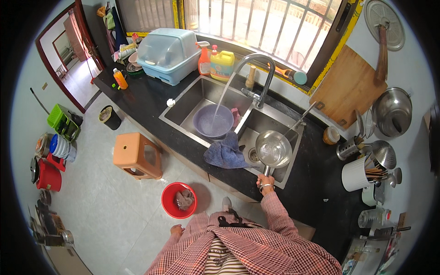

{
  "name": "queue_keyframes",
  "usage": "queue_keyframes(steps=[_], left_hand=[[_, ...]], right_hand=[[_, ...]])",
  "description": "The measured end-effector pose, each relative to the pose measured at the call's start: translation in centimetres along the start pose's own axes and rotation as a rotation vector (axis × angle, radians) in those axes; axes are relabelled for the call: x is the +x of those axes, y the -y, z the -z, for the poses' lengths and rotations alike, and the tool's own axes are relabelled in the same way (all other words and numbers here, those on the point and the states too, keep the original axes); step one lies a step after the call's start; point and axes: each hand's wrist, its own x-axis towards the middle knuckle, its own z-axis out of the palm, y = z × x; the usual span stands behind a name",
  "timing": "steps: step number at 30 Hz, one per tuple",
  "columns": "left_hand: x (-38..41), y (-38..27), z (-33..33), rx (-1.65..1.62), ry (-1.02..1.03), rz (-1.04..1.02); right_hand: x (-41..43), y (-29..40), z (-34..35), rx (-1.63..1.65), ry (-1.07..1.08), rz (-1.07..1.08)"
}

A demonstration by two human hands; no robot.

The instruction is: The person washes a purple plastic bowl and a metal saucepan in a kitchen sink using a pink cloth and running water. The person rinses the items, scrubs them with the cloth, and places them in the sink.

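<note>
My right hand [265,182] grips the handle of a round metal ladle [273,147], holding its bowl over the right basin [248,137] of a steel double sink. Water seems to lie in the bowl. Down at my side hangs my left hand [177,229], near a red bucket [168,206] with a grey cloth [185,199] in it; its fingers are too small to read. From the curved faucet [270,74], a stream runs into a purple plastic basin [202,127] in the left sink basin. A blue ribbed cloth [225,153] drapes over the sink's front edge.
An orange stool [129,149] stands on the floor left of the counter [144,106]. Behind the sink are a spray bottle [204,62], a yellow jug [221,65] and a lidded blue dish box [168,68]. Utensil holders, including a white one [354,175], line the right wall.
</note>
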Motion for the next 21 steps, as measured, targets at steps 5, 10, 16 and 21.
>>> queue_keyframes(steps=[5, 10, 16, 21], left_hand=[[-0.9, -0.5, -0.2, 0.101, 0.013, -0.026], [-0.6, -0.2, 0.0, 0.026, 0.002, -0.015], [-0.1, 0.0, 0.0, -0.039, -0.011, -0.004], [-0.1, -0.1, 0.0, 0.072, 0.004, -0.038]], right_hand=[[0.5, -0.6, 0.5, -0.016, 0.011, 0.005], [0.4, -0.5, 0.3, 0.014, 0.003, -0.004], [0.2, -0.4, 0.2, -0.004, 0.011, 0.011], [0.3, -0.6, 0.1, -0.009, -0.009, 0.034]])
